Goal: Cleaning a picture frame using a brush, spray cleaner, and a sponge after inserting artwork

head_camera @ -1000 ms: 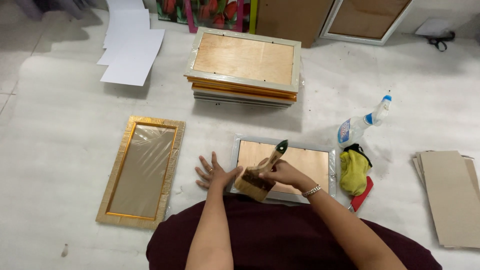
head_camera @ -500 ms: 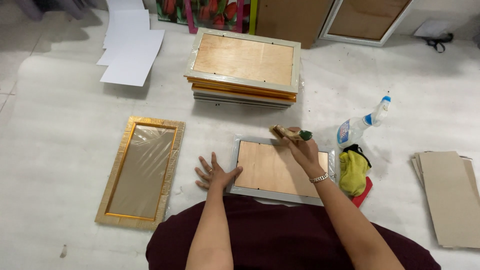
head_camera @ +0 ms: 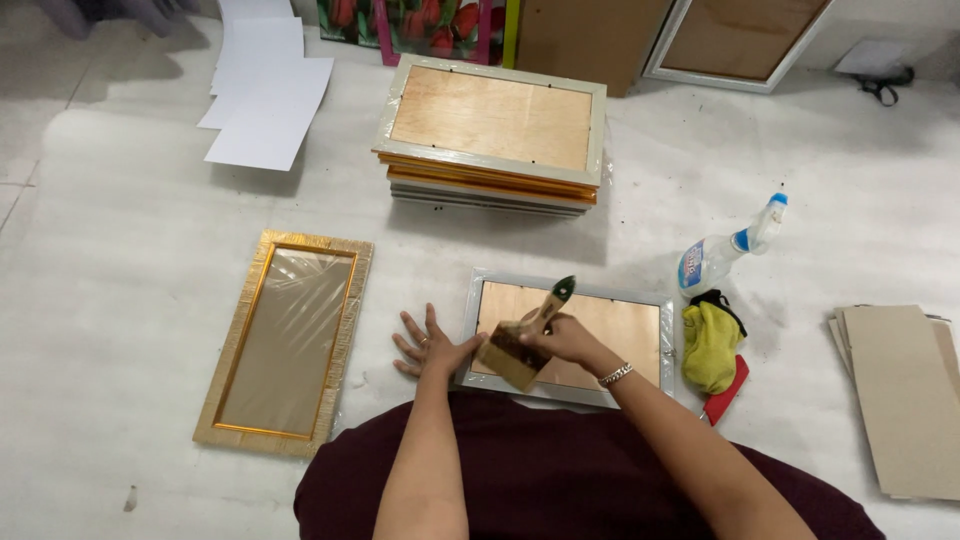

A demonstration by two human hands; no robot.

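Swung back from far right corner to near left of grey frame (head_camera: 567,340) — paintbrush (head_camera: 525,340) gripped in right hand (head_camera: 560,338) fingers; left hand (head_camera: 432,345) splayed flat, holding nothing — beside frame edge

Looks like a picture-framing workshop: frames are stacked up (head_camera: 492,135), backing boards (head_camera: 905,395) piled on the floor.

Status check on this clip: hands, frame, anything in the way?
Right hand grips paintbrush over grey frame. Left hand flat at frame's left edge. Yellow cloth beside it, clear.
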